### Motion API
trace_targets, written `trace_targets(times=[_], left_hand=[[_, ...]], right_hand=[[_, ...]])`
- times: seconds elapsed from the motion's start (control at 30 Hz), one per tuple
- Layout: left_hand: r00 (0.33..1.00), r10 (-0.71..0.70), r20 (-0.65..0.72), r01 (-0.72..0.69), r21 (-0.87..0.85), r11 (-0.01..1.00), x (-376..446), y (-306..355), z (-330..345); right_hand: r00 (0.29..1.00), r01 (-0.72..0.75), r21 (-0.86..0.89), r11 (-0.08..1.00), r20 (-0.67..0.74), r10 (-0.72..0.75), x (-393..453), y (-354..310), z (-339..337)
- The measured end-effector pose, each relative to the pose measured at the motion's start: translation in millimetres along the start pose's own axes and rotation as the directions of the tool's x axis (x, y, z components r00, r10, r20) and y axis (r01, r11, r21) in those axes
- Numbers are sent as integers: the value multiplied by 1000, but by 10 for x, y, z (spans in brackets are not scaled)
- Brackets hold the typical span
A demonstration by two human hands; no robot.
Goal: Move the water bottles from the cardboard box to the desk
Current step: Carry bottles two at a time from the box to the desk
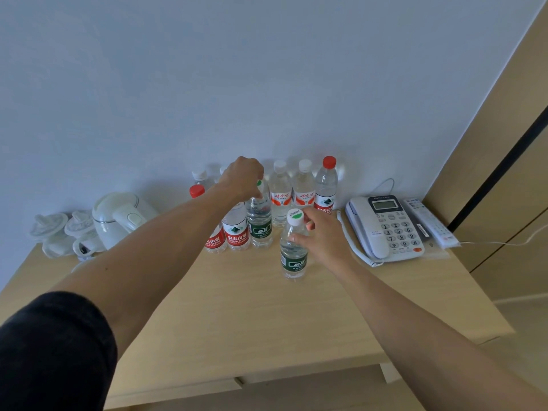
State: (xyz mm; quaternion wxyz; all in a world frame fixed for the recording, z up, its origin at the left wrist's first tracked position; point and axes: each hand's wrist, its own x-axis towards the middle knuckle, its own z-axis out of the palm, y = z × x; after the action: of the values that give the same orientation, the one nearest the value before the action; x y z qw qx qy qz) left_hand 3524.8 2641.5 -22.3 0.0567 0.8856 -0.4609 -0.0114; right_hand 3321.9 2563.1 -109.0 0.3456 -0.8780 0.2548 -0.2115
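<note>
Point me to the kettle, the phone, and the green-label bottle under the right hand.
kettle [118,216]: head view, on its white body.
phone [385,226]: head view, on the keypad face.
green-label bottle [293,261]: head view, on its green label, below the right hand [323,235].

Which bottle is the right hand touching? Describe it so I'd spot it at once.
On the desk, left of the white telephone, one green-labelled bottle stands alone, nearer you than the bottle row along the wall. The right hand holds it.
</note>
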Motion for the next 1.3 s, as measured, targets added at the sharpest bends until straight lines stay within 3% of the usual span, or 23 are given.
trace_targets(times=[0.67, 1.3], left_hand=[[998, -41, -43, 41, -2, 999, -1, -85, 41], [998, -8, -70, 4, -67, 998, 18, -198, 89]], right_hand=[[997, -63, 4, 998, -34, 63, 927, -138, 178], [999, -49, -34, 998, -13, 49, 983, -104, 171]])
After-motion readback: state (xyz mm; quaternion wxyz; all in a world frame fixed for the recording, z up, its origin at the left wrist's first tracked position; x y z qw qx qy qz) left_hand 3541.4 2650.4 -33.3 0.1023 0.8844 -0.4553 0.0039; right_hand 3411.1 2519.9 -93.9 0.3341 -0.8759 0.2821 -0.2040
